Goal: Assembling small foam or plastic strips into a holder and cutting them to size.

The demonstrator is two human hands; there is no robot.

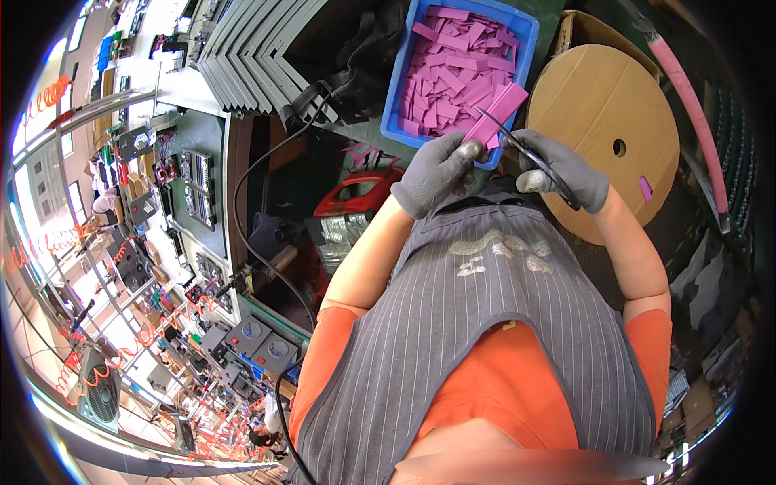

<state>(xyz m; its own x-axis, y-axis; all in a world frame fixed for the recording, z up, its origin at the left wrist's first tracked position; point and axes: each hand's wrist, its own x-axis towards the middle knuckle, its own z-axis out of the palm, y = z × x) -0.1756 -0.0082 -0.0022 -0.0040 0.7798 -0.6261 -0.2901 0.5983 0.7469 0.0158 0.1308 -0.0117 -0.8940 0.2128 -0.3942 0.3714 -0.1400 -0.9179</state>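
Observation:
My left hand, in a grey glove, is closed round the lower end of a flat pink strip. The strip tilts up to the right over the near edge of a blue bin. In my right hand, also gloved in grey, is a pair of scissors with dark handles. Their slim blades point up and left and cross the strip; whether they are cutting into it I cannot tell. Many small pink pieces lie heaped inside the bin.
Right of the bin stands a large round cardboard disc with a centre hole and a pink scrap on it. Stacked grey angled metal parts lie at upper left. A red object sits below the bin, and a black cable hangs at left.

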